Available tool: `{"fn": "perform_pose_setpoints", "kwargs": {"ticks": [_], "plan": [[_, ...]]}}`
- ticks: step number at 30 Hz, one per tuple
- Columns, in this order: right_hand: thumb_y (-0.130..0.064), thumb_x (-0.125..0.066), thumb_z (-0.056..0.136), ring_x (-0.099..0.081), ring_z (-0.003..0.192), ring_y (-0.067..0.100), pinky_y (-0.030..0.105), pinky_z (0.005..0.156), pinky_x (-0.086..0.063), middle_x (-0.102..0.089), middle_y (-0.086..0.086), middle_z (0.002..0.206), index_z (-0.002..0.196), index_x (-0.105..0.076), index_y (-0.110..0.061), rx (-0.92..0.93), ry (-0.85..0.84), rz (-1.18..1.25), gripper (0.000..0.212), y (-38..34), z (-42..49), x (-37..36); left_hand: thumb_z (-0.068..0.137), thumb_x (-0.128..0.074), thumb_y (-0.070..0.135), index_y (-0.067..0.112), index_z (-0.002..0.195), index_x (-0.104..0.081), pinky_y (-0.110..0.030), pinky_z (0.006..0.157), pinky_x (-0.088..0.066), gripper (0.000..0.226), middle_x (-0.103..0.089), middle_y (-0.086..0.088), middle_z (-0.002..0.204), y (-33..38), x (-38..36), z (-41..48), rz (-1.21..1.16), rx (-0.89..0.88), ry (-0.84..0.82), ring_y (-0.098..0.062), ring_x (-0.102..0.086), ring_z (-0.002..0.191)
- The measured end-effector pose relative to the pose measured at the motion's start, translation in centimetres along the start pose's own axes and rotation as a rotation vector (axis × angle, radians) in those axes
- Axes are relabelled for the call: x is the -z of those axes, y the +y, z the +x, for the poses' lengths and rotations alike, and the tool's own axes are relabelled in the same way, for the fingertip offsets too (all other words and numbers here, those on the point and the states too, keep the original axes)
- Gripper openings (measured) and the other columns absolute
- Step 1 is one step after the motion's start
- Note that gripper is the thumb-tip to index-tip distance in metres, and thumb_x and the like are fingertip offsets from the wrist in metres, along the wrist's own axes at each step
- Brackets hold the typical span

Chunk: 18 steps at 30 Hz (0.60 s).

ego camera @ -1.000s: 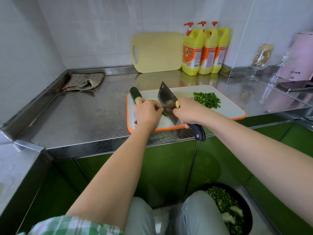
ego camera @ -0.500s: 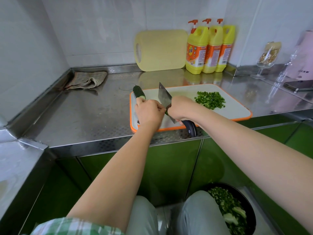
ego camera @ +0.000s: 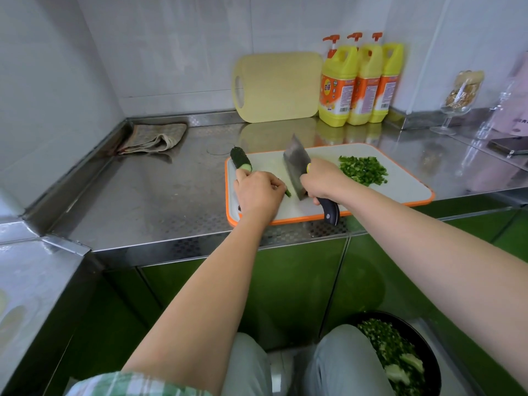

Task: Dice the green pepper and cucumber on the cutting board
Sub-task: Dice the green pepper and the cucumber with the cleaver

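Observation:
A white cutting board with an orange rim (ego camera: 405,195) lies on the steel counter. A dark green cucumber stub (ego camera: 241,159) rests at its far left corner. My left hand (ego camera: 258,192) is curled over a cucumber piece whose green tip (ego camera: 288,192) pokes out beside the fingers. My right hand (ego camera: 321,181) grips the dark handle of a cleaver (ego camera: 295,170). Its blade stands edge down on the board just right of my left hand. A heap of diced green pepper (ego camera: 363,170) sits on the right part of the board.
A yellow board (ego camera: 277,87) leans on the back wall beside three yellow detergent bottles (ego camera: 360,81). A folded rag (ego camera: 151,138) lies back left. A glass goblet (ego camera: 460,101) and a phone (ego camera: 508,145) are at the right. A black bowl of chopped greens (ego camera: 400,355) sits below.
The cleaver has shifted slightly right and back from my left hand, with its blade more upright. My left hand stays curled on the cucumber piece. The camera has tilted a little.

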State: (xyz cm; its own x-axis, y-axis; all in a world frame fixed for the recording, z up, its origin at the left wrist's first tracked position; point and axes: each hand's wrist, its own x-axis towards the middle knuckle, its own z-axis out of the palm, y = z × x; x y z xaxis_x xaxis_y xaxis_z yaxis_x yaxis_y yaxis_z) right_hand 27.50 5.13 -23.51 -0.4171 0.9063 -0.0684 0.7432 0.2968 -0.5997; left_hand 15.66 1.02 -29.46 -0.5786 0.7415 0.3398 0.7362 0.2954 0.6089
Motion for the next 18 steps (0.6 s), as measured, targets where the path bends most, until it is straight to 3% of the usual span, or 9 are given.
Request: {"fn": "perform_pose_setpoints", "kwargs": {"ticks": [6, 8, 12, 18], "plan": [[-0.002, -0.038, 0.088, -0.044, 0.045, 0.024, 0.031, 0.05, -0.037, -0.043, 0.008, 0.056, 0.07, -0.035, -0.012, 0.055, 0.047, 0.228, 0.021, 1.3, 0.2, 1.3, 0.084, -0.063, 0.024, 0.026, 0.091, -0.076, -0.03, 0.09, -0.038, 0.015, -0.059, 0.014, 0.069, 0.1, 0.4, -0.3, -0.143, -0.023, 0.073, -0.02, -0.038, 0.105], [-0.002, -0.037, 0.089, -0.045, 0.045, 0.023, 0.029, 0.049, -0.038, -0.044, 0.009, 0.056, 0.071, -0.037, -0.011, 0.073, 0.029, 0.236, 0.021, 1.2, -0.3, 1.4, 0.085, -0.061, 0.021, 0.026, 0.097, -0.075, -0.025, 0.085, -0.032, 0.019, -0.065, 0.01, 0.077, 0.0, 0.7, -0.6, -0.171, -0.017, 0.164, -0.018, -0.037, 0.102], [-0.003, -0.038, 0.09, -0.049, 0.041, 0.021, 0.022, 0.045, -0.038, -0.053, 0.011, 0.06, 0.075, -0.046, -0.006, 0.1, -0.048, 0.177, 0.017, 0.8, -2.0, 0.5, 0.086, -0.057, 0.02, 0.024, 0.105, -0.071, -0.031, 0.083, -0.029, 0.025, -0.068, 0.0, 0.103, -0.4, 1.0, -1.1, -0.003, 0.007, 0.29, -0.027, -0.042, 0.106], [-0.004, -0.043, 0.087, -0.051, 0.044, 0.024, 0.024, 0.05, -0.042, -0.056, 0.011, 0.05, 0.062, -0.054, -0.004, 0.043, -0.099, 0.071, 0.027, 1.2, -2.6, 0.0, 0.084, -0.056, 0.037, 0.015, 0.123, -0.055, -0.038, 0.09, -0.032, 0.045, -0.052, -0.012, 0.122, -0.3, 1.4, -1.7, 0.275, 0.11, 0.121, -0.033, -0.042, 0.111]]}}
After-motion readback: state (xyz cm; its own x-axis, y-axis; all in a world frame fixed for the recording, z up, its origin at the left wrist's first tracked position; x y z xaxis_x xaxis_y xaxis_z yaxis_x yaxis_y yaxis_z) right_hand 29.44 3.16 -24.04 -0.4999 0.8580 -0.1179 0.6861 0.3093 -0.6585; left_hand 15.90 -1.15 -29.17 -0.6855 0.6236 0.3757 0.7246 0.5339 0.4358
